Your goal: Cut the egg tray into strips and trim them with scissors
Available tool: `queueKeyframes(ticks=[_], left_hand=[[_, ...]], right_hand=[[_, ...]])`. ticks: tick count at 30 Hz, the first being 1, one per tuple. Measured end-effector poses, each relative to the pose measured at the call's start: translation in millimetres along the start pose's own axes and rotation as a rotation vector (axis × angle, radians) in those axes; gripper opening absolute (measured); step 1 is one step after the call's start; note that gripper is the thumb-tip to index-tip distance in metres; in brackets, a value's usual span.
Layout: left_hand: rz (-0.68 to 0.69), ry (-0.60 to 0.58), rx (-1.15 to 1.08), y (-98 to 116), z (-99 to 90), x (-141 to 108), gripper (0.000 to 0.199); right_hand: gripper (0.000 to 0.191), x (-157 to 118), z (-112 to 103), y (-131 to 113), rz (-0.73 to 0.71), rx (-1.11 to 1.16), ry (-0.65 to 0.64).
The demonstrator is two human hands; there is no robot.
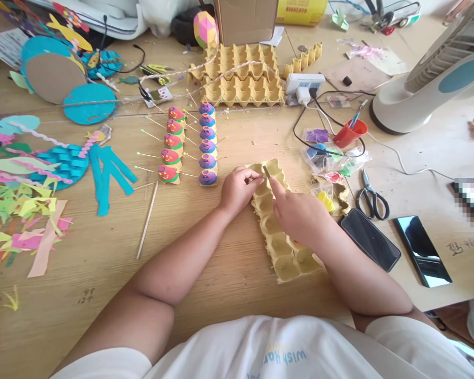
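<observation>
An egg carton piece with rows of cups lies open side up on the table in front of me. My left hand is closed at its far left corner, thumb and fingers pinching the rim. My right hand reaches over the cups, closed around a craft knife; only a thin dark blade shows past the index finger, and the handle is hidden in the palm. To the left stand two painted egg-carton strips, a red and green caterpillar and a purple and blue one, with pins stuck in.
Scissors, two phones and clay packets lie at right. A red cup, power strip and fan stand behind. More egg cartons sit at the back; paper strips and a stick lie left.
</observation>
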State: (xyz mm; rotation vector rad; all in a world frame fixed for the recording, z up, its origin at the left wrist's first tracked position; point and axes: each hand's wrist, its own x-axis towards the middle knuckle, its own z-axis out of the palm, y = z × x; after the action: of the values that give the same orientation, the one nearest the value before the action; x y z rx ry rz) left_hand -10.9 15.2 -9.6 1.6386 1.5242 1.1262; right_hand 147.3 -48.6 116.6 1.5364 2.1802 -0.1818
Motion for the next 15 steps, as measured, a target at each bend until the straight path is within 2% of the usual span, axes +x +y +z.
queueKeyframes(ticks=[15], left_hand=[[0.006,0.002,-0.01,-0.6,0.3,-0.1,0.003]], right_hand=[[0.067,1.8,1.4,-0.2,0.002,0.007,-0.01]])
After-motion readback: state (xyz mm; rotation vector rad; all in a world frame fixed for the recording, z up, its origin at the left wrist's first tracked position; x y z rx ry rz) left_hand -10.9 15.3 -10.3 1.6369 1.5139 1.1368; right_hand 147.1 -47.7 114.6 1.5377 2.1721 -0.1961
